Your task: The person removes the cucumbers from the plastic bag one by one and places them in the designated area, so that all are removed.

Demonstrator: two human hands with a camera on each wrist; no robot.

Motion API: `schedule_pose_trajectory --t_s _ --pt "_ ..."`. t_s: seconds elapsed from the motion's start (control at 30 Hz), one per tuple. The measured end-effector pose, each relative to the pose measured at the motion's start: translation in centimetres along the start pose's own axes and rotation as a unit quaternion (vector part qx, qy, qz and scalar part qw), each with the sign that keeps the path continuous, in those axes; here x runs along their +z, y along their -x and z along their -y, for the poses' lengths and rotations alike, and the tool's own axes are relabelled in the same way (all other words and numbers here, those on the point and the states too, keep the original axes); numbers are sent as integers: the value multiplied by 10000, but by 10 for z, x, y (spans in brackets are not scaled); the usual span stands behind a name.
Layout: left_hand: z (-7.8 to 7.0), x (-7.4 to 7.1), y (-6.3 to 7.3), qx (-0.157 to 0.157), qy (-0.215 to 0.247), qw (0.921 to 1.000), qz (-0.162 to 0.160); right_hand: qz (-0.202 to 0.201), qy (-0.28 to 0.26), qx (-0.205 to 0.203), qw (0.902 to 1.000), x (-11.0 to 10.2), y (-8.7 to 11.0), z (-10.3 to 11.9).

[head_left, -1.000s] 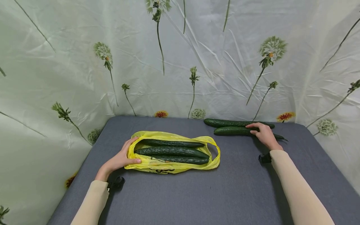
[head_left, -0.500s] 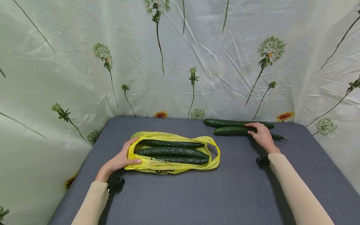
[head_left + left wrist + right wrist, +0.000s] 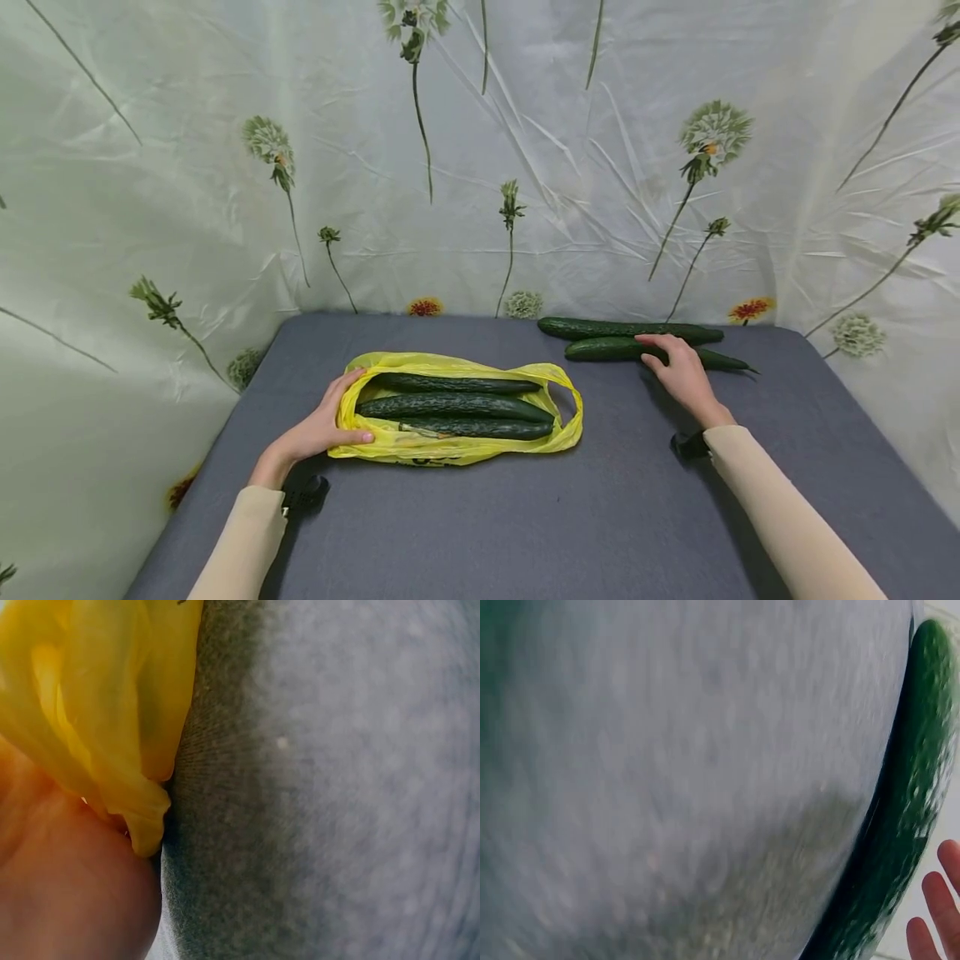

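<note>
A yellow plastic bag (image 3: 457, 454) lies on its side with its mouth facing up. Inside are three cucumbers (image 3: 457, 406), side by side. My left hand (image 3: 318, 423) holds the bag's left end, thumb in front and fingers at the back rim. In the left wrist view, the bag's bunched yellow film (image 3: 112, 750) lies against the palm. At the back right, my right hand (image 3: 684, 373) is over the nearer loose cucumber (image 3: 607, 349), with fingers extended. The right wrist view shows spread fingertips (image 3: 939, 900) beside a cucumber (image 3: 907, 802).
A second loose cucumber (image 3: 592, 327) lies behind the nearer one, along the table's back edge. The grey cloth-covered table (image 3: 480, 533) extends in front of the bag. A curtain with printed flowers (image 3: 600, 167) hangs behind and at both sides.
My right hand has slid left above the nearer loose cucumber, which keeps its place beside the other. My left hand stays on the bag. The whole head view has shifted slightly.
</note>
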State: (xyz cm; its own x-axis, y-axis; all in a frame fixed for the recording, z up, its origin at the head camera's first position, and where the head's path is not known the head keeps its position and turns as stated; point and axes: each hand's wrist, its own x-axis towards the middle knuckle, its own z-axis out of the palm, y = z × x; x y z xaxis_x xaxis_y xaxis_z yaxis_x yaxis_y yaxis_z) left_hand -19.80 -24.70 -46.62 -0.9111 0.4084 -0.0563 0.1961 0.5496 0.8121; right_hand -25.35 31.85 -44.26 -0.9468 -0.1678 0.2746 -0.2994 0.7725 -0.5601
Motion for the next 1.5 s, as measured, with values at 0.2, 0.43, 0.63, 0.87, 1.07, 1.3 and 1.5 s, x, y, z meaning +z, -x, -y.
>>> schedule_pose_trajectory --t_s 0.2,0.43,0.63,0.87,1.07,1.3,1.5 --pt "2 0 0 11 -29 10000 41 -121 -64 -127 9998 5 5 9" --pt "0 0 0 128 -76 9998 140 -194 -67 -218 9996 10 11 18" --pt "-3 2 1 214 -276 9992 186 -224 -142 -293 9992 17 14 26" --pt "-6 -1 4 139 -212 9994 248 -149 -264 -398 9987 23 18 37" --pt "-8 -4 4 176 -150 9995 218 -177 -369 -521 9978 27 21 51" --pt "-11 -4 4 156 -536 9984 -43 -178 -524 -798 9953 31 21 66" --pt "-20 -2 4 -10 -660 9976 -197 -166 -677 -923 9933 32 22 73"
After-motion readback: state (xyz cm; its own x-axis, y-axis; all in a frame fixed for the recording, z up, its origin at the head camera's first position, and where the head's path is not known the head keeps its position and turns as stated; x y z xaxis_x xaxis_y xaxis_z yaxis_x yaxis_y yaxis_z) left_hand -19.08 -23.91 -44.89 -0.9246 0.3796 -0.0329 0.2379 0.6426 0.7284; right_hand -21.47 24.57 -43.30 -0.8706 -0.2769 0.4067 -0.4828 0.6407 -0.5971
